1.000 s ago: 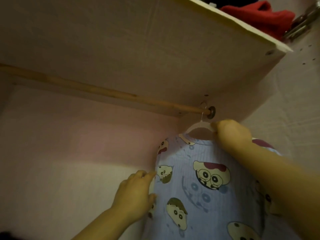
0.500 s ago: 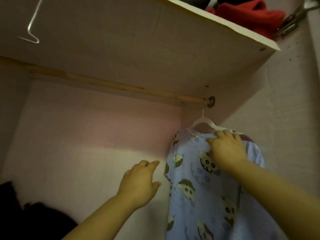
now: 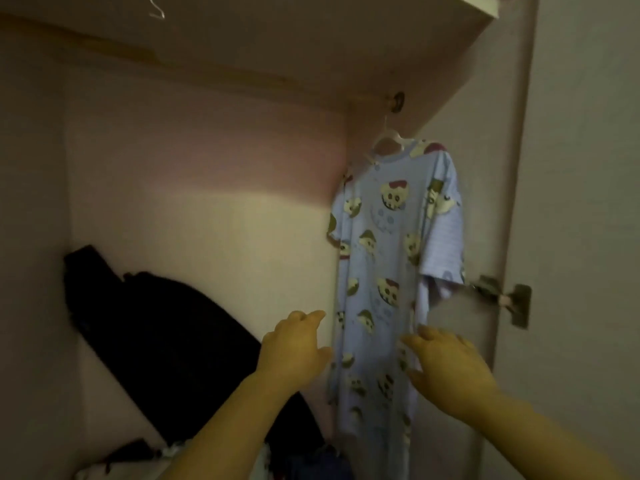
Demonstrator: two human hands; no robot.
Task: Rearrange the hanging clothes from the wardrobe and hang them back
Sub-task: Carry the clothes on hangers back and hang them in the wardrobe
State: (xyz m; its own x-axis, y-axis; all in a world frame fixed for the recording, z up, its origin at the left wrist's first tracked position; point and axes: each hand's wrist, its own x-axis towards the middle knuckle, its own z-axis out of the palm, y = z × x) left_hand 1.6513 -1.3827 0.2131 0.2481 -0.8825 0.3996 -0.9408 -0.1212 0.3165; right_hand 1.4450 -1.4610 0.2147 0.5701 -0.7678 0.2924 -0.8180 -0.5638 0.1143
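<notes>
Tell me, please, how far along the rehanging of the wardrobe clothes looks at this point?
Done: one blue cartoon-print shirt hangs on a white hanger at the right end of the rail. In hand: nothing; the left hand and right hand are open by its lower part. Left: the rest of the rail is bare apart from one empty wire hook, and dark clothing lies heaped below.

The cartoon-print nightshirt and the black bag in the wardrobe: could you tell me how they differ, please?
The cartoon-print nightshirt is pale blue and patterned; the black bag is plain and dark. The nightshirt hangs from a white hanger at the right end; the bag leans low against the back wall. Neither is held.
</notes>
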